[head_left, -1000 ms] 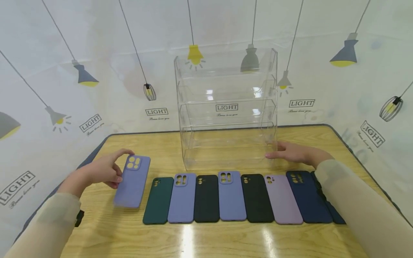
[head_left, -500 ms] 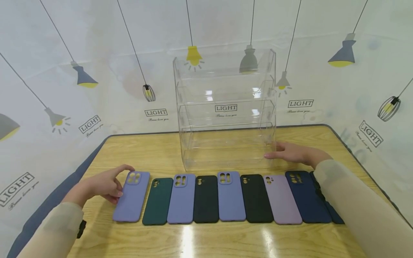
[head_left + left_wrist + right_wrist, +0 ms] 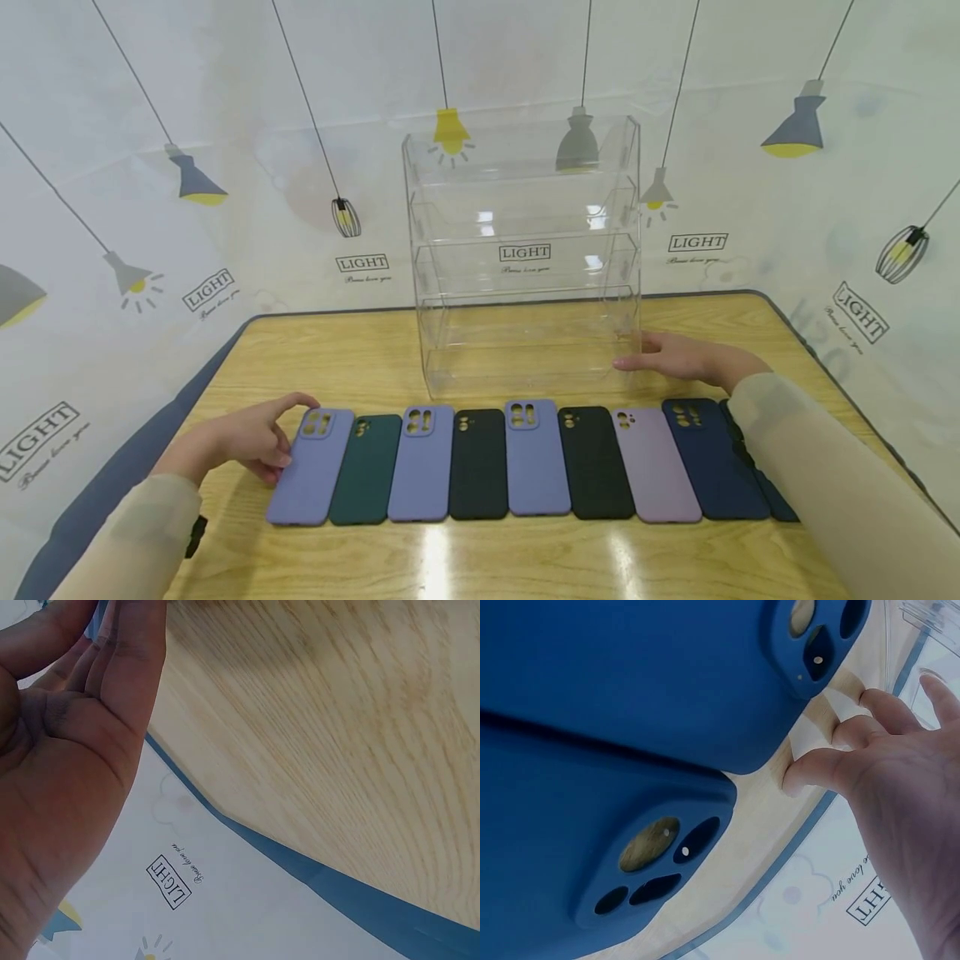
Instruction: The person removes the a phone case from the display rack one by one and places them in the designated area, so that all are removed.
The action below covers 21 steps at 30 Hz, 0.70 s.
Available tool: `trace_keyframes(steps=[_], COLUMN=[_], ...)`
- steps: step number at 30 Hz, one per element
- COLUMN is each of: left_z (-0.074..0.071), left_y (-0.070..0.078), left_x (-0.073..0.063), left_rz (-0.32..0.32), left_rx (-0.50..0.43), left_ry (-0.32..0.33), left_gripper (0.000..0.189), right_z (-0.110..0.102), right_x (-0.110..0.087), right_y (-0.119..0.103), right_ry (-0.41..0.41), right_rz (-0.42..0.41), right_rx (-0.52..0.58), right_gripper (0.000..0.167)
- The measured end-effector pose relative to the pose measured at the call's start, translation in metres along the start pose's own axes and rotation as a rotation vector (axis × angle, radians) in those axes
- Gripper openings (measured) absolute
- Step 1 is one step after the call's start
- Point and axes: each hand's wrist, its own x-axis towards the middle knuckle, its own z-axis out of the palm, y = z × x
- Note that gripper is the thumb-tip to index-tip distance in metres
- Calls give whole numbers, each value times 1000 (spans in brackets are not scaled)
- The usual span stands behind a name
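Note:
At the left end of a row of phone cases lies a periwinkle phone case [image 3: 309,475]. My left hand [image 3: 243,433] holds it at its upper left, the index finger over the top edge and other fingers along the left side. In the left wrist view that hand's palm [image 3: 75,765] hides most of the case. My right hand [image 3: 682,357] rests on the table beside the lower right corner of a clear tiered rack [image 3: 532,358]. The right wrist view shows these fingers [image 3: 810,769] loosely bent, tips on the tabletop, close to navy cases [image 3: 652,682].
A dark green case [image 3: 365,471] lies right beside the held one. Further right come periwinkle, black, lilac [image 3: 658,467] and navy cases, the last partly under my right sleeve [image 3: 817,467]. Behind the wooden table [image 3: 337,342] hangs a lamp-patterned cloth [image 3: 285,250].
My left hand has brought the periwinkle case down onto the table, then slid it slightly right and toward me, up against the green one. The right hand has stayed by the rack.

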Motion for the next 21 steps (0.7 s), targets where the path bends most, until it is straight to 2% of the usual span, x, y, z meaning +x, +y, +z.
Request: trace_keyframes(steps=[13,21], left_z=[0,-3], left_y=[2,0], left_x=[0,1], left_rz=[-15,11], left_rx=[16,23], left_ry=[-14,-28], left_gripper=[87,82], right_z=[-2,-1], right_x=[1,-1], right_y=[2,1], right_ry=[-2,-3], right_rz=[4,3], right_rx=[-4,14], right_gripper=[108,109])
